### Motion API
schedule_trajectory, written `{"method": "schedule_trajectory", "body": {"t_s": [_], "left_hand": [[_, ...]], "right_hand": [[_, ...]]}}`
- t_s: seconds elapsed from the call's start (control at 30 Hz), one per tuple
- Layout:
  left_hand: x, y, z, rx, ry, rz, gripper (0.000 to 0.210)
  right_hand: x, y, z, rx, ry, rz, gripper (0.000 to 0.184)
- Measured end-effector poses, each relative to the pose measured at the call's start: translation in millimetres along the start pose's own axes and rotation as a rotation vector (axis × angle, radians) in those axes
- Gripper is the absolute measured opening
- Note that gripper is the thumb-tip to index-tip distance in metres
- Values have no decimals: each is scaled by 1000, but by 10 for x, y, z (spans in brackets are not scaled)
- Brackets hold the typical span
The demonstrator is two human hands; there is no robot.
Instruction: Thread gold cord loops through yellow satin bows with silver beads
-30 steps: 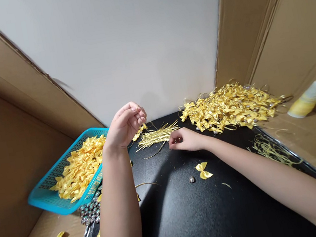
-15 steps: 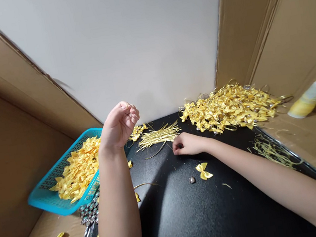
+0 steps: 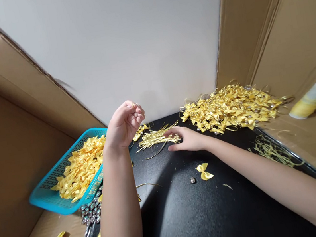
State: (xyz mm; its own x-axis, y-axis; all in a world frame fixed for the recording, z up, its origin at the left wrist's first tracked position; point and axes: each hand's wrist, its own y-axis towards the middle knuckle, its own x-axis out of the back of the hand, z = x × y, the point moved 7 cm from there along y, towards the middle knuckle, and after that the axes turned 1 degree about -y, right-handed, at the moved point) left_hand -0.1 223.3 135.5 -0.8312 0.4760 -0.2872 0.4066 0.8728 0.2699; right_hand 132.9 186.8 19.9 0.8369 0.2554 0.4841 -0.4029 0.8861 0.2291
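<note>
My left hand [image 3: 128, 121] is raised in front of the white wall, fingers curled in and thumb pressed against them. A small yellowish line shows at the fingertips, too fine to name. My right hand [image 3: 184, 139] is open, thumb and fingers apart, at the right end of a bundle of gold cords [image 3: 152, 139]. Its fingertips overlap the cords; whether they touch is unclear. One darker loose cord [image 3: 156, 151] lies just in front of the bundle. Nearer to me on the black table are a yellow ribbon bow [image 3: 204, 171] and a small silvery bead [image 3: 193, 180].
A turquoise basket [image 3: 43, 202] of yellow bows stands left, with silvery beads [image 3: 90, 214] beside it. At the back right lies a heap of bows with cords [image 3: 232, 108]. Further right are cord scraps [image 3: 272, 152] and a yellow-white spool [image 3: 311, 101]. Cardboard walls [image 3: 287, 24] flank the table.
My right hand has opened from a pinch, its fingers spreading over the end of the cord bundle. The left hand remains closed and appears slightly further right.
</note>
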Motion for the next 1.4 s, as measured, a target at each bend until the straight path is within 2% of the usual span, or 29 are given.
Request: {"method": "schedule_trajectory", "body": {"t_s": [0.13, 0.17, 0.23, 0.27, 0.3, 0.37, 0.43, 0.5, 0.57, 0.63, 0.7, 0.83, 0.9, 0.93, 1.03, 1.2, 1.4], "left_hand": [[-187, 6, 161, 66, -11, 53, 12], [-229, 6, 194, 77, -6, 70, 11], [-275, 7, 229, 79, 10, 92, 10], [-270, 8, 230, 74, 22, 88, 9], [-243, 10, 218, 64, 38, 73, 8], [-129, 8, 152, 27, 97, 9, 8], [27, -12, 48, -20, 212, -75, 9], [158, -50, -53, -38, 396, -134, 10], [220, -90, -107, 1, 632, -129, 12], [232, -124, -103, 73, 844, -74, 15], [245, -143, -43, 165, 999, 3, 21], [445, -126, 247, 409, 1212, 132, 25], [617, -82, 418, 494, 1289, 126, 23], [698, -64, 521, 549, 1305, 128, 21], [798, -52, 862, 711, 1277, 254, 14], [694, -86, 1182, 839, 1310, 393, 12], [268, -127, 1412, 866, 1396, 533, 14]], "right_hand": [[-166, -31, 175, 21, 327, -38, 56], [-224, -35, 206, 25, 418, -17, 53], [-337, -31, 240, 25, 586, 73, 35], [-372, -24, 241, 20, 655, 125, 27], [-376, -14, 229, 13, 713, 162, 28], [-286, 13, 181, 3, 786, 191, 42], [-93, 29, 137, 3, 800, 200, 49], [129, 13, 114, -8, 738, 245, 49], [394, -23, 98, -22, 646, 228, 48], [601, -80, 82, -61, 529, 234, 46], [714, -153, 53, -129, 409, 297, 44], [864, -277, -46, -260, 195, 368, 39], [925, -314, -105, -309, 70, 373, 36], [947, -327, -137, -334, 7, 376, 35], [978, -336, -206, -376, -143, 386, 31], [996, -312, -186, -338, -251, 372, 29], [1057, -342, -78, -344, -296, 324, 30]]}}
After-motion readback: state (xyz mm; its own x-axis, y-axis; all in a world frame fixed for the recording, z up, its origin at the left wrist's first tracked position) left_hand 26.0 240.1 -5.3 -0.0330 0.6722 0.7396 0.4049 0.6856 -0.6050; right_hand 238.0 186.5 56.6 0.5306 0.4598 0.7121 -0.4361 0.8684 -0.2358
